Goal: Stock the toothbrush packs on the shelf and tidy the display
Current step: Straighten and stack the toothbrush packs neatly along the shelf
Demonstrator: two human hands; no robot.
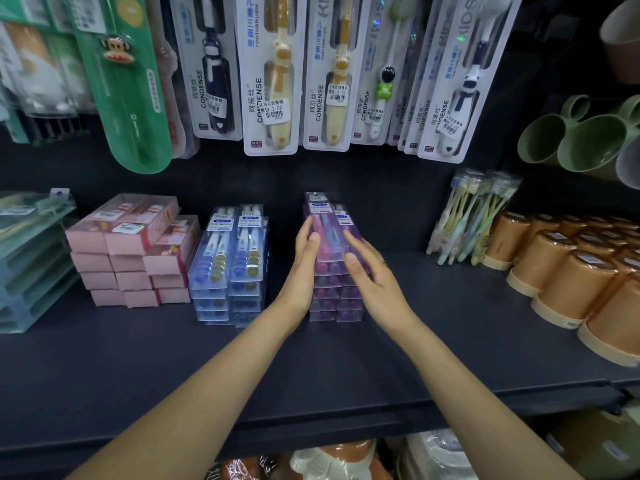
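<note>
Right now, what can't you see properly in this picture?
Head view only:
- Purple packs lower in the stack: partly hidden behind the left hand and right hand.
- Hanging toothbrushes: tops cut off by the top edge.
- Price stickers: barcode digits too small.
- Things under the shelf: hidden by its front edge and blurred.

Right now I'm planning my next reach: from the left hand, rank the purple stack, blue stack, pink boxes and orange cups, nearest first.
1. Purple stack, touching the left hand.
2. Blue stack, just left.
3. Pink boxes, farther left.
4. Orange cups, far right.
</note>
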